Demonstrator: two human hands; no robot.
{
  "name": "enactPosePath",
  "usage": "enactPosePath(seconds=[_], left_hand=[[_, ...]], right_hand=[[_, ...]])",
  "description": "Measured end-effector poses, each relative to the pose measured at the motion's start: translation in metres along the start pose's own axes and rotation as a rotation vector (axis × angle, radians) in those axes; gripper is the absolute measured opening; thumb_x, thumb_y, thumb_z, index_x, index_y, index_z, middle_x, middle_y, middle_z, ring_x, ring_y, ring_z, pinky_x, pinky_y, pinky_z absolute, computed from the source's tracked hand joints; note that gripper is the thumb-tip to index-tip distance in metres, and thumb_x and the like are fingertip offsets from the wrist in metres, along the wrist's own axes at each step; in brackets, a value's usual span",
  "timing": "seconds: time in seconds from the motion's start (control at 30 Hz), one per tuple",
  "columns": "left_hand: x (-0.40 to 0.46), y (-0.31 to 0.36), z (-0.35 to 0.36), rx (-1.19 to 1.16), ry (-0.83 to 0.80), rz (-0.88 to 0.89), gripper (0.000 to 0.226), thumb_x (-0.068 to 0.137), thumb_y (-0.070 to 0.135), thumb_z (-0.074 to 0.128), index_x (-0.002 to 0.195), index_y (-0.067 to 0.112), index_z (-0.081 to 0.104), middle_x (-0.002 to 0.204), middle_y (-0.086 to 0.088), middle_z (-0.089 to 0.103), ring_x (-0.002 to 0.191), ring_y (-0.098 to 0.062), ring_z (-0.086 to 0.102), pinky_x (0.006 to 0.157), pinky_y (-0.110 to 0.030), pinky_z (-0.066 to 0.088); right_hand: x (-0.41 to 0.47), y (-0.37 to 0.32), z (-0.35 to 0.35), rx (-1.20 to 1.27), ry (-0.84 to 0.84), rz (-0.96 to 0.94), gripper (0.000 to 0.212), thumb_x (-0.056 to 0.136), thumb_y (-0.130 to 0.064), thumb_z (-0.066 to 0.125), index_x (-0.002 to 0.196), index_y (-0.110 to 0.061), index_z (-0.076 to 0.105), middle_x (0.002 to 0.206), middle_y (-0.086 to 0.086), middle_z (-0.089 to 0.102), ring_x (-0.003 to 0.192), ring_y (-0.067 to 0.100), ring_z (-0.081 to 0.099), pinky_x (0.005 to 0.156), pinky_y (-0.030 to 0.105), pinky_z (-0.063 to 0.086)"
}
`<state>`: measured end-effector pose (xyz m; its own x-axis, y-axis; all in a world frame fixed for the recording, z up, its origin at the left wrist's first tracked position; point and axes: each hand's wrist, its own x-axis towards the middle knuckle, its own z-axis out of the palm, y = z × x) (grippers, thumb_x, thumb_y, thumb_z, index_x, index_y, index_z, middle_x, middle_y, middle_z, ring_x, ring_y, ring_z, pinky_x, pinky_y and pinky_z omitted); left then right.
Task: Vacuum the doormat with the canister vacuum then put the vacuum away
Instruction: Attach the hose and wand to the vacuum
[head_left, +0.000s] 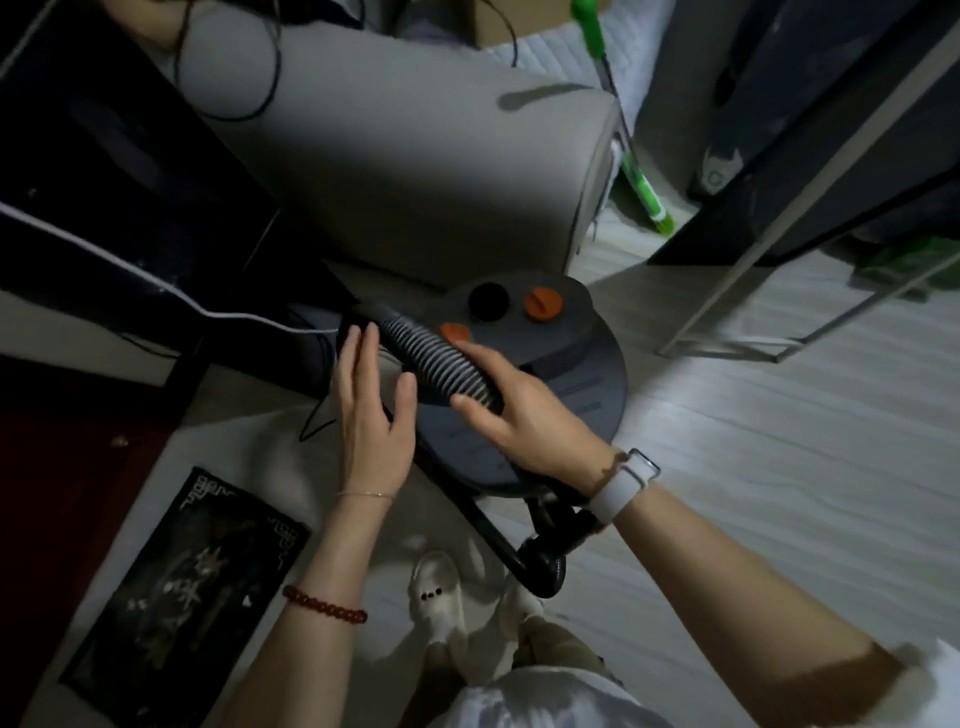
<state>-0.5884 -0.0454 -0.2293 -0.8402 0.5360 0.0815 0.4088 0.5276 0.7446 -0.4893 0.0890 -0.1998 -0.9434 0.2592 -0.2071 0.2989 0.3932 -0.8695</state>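
Observation:
A dark grey canister vacuum (571, 374) with orange caps stands on the pale floor in front of a grey sofa. Its ribbed hose (434, 356) lies across the top of the canister. My right hand (524, 415) grips the hose near its lower end. My left hand (371, 410) hovers with straight fingers just left of the hose, by its dark end piece. The black curved hose section (545, 551) loops on the floor under my right wrist. A dark patterned doormat (176, 592) lies flat at the lower left.
A grey sofa (415, 171) rises behind the vacuum. A dark cabinet (104, 218) with a white cable stands at the left. A green mop (623, 135) leans beside the sofa. A metal frame (769, 291) stands at the right. My white shoes (447, 603) are below.

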Motion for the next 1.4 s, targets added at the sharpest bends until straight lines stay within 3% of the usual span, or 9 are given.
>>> enactPosePath(seconds=[0.17,0.33,0.43,0.57,0.67,0.87,1.1,1.27,1.4], left_hand=[[-0.037,-0.032,-0.043,0.17,-0.083,0.167,0.063,0.094,0.056,0.022,0.133,0.013,0.045,0.143,0.0,0.03,0.138,-0.022,0.014,0.113,-0.022,0.009],[-0.076,-0.053,-0.088,0.129,-0.258,0.208,0.062,0.08,0.073,0.033,0.119,0.026,0.041,0.133,0.001,0.048,0.137,-0.016,0.022,0.113,-0.042,0.016],[-0.095,-0.065,-0.115,0.164,-0.401,0.257,0.075,0.068,0.084,0.035,0.111,0.025,0.052,0.112,-0.002,0.052,0.115,-0.012,0.041,0.111,-0.045,0.019],[-0.133,-0.079,-0.135,0.221,-0.461,0.28,0.08,0.056,0.085,0.045,0.095,0.017,0.061,0.091,0.0,0.06,0.085,-0.021,0.057,0.081,-0.034,0.043],[-0.17,-0.088,-0.143,0.208,-0.368,0.289,0.077,0.061,0.085,0.042,0.084,0.015,0.061,0.074,-0.001,0.064,0.068,-0.023,0.061,0.069,-0.027,0.042],[-0.234,-0.106,-0.168,0.142,-0.155,-0.007,0.083,0.056,0.088,0.044,0.083,0.011,0.061,0.075,0.0,0.063,0.069,-0.012,0.054,0.064,-0.025,0.04],[-0.273,-0.1,-0.185,0.007,-0.477,-0.394,0.065,0.056,0.078,0.045,0.1,0.034,0.061,0.086,0.015,0.064,0.086,-0.009,0.062,0.074,-0.031,0.051],[-0.306,-0.09,-0.185,0.002,-0.209,-0.497,0.062,0.061,0.076,0.036,0.082,0.022,0.059,0.074,0.004,0.065,0.073,-0.015,0.062,0.068,-0.037,0.048],[-0.338,-0.086,-0.189,-0.097,-0.036,-0.565,0.066,0.066,0.074,0.035,0.076,0.012,0.055,0.066,-0.008,0.059,0.062,-0.018,0.056,0.059,-0.038,0.043]], right_hand=[[-0.024,-0.019,0.026,-0.089,-0.146,-0.005,0.047,0.087,-0.04,0.057,0.124,-0.017,0.039,0.107,0.004,0.061,0.089,0.017,0.061,0.075,0.037,0.049],[-0.063,-0.045,0.063,-0.136,-0.203,0.022,0.048,0.082,-0.043,0.062,0.119,-0.02,0.042,0.111,-0.001,0.06,0.097,0.015,0.06,0.083,0.04,0.049],[-0.091,-0.059,0.094,-0.192,-0.173,0.035,0.05,0.08,-0.045,0.064,0.12,-0.024,0.045,0.112,-0.005,0.06,0.098,0.011,0.058,0.084,0.036,0.049],[-0.126,-0.065,0.129,-0.316,-0.129,-0.002,0.051,0.08,-0.047,0.063,0.123,-0.026,0.047,0.116,-0.005,0.059,0.104,0.012,0.056,0.087,0.033,0.046],[-0.145,-0.058,0.147,-0.367,-0.168,-0.04,0.055,0.08,-0.053,0.059,0.127,-0.026,0.046,0.119,-0.005,0.058,0.106,0.011,0.054,0.089,0.03,0.045],[-0.15,-0.023,0.169,-0.447,-0.256,-0.056,0.052,0.079,-0.037,0.067,0.125,-0.021,0.048,0.114,0.001,0.057,0.108,0.017,0.05,0.101,0.04,0.037],[-0.137,-0.041,0.213,-0.62,-0.361,-0.42,0.05,0.081,-0.054,0.04,0.119,-0.023,0.052,0.109,-0.002,0.062,0.107,0.019,0.055,0.106,0.046,0.026],[-0.128,-0.052,0.223,-0.388,-0.346,-0.394,0.064,0.077,-0.05,0.055,0.133,-0.023,0.045,0.137,0.006,0.045,0.134,0.023,0.03,0.114,0.05,0.017],[-0.135,-0.078,0.242,0.27,-0.283,0.197,0.062,0.087,-0.026,0.059,0.142,-0.021,0.03,0.153,0.004,0.021,0.14,0.02,0.02,0.111,0.032,0.018]])
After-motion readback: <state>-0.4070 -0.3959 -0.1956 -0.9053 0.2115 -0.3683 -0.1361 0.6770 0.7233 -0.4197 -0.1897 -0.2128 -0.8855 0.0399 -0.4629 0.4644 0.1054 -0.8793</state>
